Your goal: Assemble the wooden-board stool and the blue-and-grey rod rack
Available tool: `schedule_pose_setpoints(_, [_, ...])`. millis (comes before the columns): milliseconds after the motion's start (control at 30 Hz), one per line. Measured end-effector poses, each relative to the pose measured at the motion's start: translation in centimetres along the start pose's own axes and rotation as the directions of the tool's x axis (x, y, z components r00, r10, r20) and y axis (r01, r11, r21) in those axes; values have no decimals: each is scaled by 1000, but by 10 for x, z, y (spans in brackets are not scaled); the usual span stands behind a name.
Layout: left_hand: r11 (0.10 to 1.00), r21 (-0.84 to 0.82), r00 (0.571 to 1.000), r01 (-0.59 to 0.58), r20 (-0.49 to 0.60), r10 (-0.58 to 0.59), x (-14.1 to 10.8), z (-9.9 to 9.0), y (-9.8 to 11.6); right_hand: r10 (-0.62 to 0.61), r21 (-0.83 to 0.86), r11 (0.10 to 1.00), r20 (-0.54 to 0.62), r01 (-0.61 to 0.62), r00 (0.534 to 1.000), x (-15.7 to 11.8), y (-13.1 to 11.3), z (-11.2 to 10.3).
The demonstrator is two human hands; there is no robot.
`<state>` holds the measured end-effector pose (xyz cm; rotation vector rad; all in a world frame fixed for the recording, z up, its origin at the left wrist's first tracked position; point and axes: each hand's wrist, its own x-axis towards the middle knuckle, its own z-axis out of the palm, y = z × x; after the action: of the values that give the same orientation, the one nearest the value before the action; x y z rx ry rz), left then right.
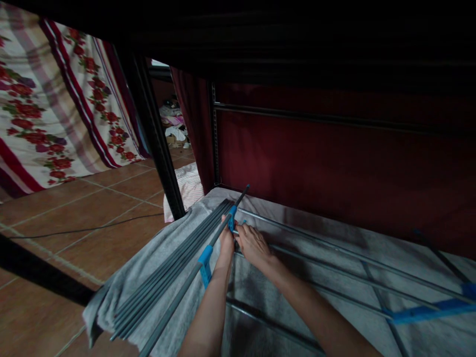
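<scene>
My left hand (226, 240) is closed around a blue plastic connector (232, 214) on a long grey pole (178, 300), its thumb up along the pole. Right beside it, my right hand (253, 244) has its fingers curled at the connector, over the end of a thin metal tube; the exact grip is partly hidden. Lower on the same pole sits a second blue connector (205, 260). To the left of the pole lies a bundle of several thin grey tubes (167, 265). More metal tubes (334, 245) stretch rightward to a blue plastic bar (433, 311).
Everything lies on a grey blanket (148, 248) on the lower level of a black metal frame, with a dark post (158, 134) at left. A dark red curtain (316, 158) hangs behind. Tiled floor (74, 208), a black cable and a floral cloth (59, 99) are at left.
</scene>
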<state>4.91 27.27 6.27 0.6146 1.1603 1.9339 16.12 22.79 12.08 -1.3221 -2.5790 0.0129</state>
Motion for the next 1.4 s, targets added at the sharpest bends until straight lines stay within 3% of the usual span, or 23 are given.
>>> schedule_pose_setpoints(167, [996, 56, 997, -70, -18, 71, -1, -1, 2, -154, -104, 986, -229, 133, 961, -35, -5, -27])
schedule_pose_setpoints(267, [985, 90, 988, -149, -36, 152, -6, 4, 12, -82, -165, 986, -398, 16, 914, -41, 5, -53])
schedule_pose_setpoints(333, [981, 94, 985, -169, 1, 170, -9, 10, 22, 4, -187, 978, -430, -94, 903, -37, 15, -66])
schedule_pose_setpoints(467, [982, 46, 972, -184, 156, 175, -10, 22, 39, 67, -206, 971, -245, -120, 967, -26, 30, -67])
schedule_pose_setpoints(567, [986, 69, 977, -155, 158, 142, -8, 24, 40, 64, -192, 977, -145, -92, 987, -24, 35, -56])
schedule_pose_setpoints(1000, [987, 154, 999, -40, -4, 41, -6, 25, 29, 64, -187, 980, -52, -73, 997, -26, 37, -46])
schedule_pose_setpoints(1400, [989, 140, 999, -41, -21, 44, -13, 31, 36, 76, -198, 978, 13, -72, 997, -26, 33, -56])
